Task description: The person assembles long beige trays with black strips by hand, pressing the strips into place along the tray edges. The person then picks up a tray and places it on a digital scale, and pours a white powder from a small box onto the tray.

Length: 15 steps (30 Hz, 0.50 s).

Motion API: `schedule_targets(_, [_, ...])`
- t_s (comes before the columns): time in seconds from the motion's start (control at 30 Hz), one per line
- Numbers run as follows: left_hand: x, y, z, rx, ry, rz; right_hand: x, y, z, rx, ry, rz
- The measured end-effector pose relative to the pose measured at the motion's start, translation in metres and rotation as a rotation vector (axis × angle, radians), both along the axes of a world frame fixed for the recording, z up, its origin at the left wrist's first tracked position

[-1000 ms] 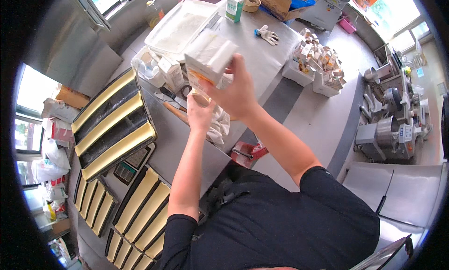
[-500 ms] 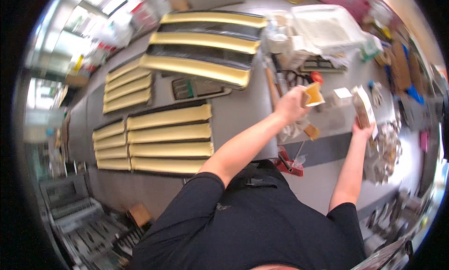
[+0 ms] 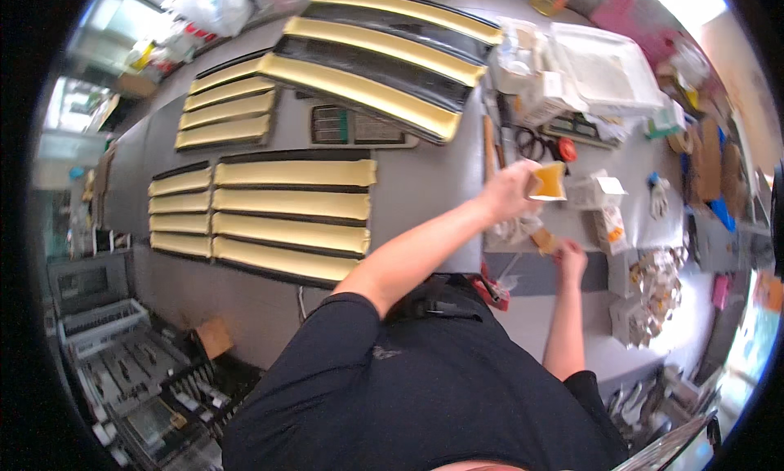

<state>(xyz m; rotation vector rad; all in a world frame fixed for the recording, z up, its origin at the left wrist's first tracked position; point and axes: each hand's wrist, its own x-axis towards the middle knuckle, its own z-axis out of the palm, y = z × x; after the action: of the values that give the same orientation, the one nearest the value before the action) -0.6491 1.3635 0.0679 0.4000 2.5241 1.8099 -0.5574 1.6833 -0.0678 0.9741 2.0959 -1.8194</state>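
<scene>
Yellow-lined white cardboard carton (image 3: 550, 182) is resting clasped in my left hand (image 3: 508, 192), my right hand (image 3: 572, 262), grip unclear, probably needing to pinch the tan brush-like tool (image 3: 542, 241).

Long trays (image 3: 371, 69) on a metal worktable (image 3: 425, 214) suggest a bakery.

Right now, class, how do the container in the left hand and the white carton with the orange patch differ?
The container is gripped in the left hand; the white carton is in neither hand. The container shows a yellow inside; the carton shows white sides with an orange patch. Both show some white, the container along its rim.
</scene>
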Motion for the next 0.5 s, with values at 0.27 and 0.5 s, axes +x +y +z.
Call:
schedule_targets(0.27, [0.007, -0.013, 0.023, 0.110, -0.135, -0.085, -0.077, -0.110, 0.106, 0.319, 0.492, 0.603])
schedule_targets(0.5, [0.021, -0.030, 0.006, 0.442, -0.379, -0.061, -0.110, -0.112, 0.120, 0.396, 0.429, 0.832])
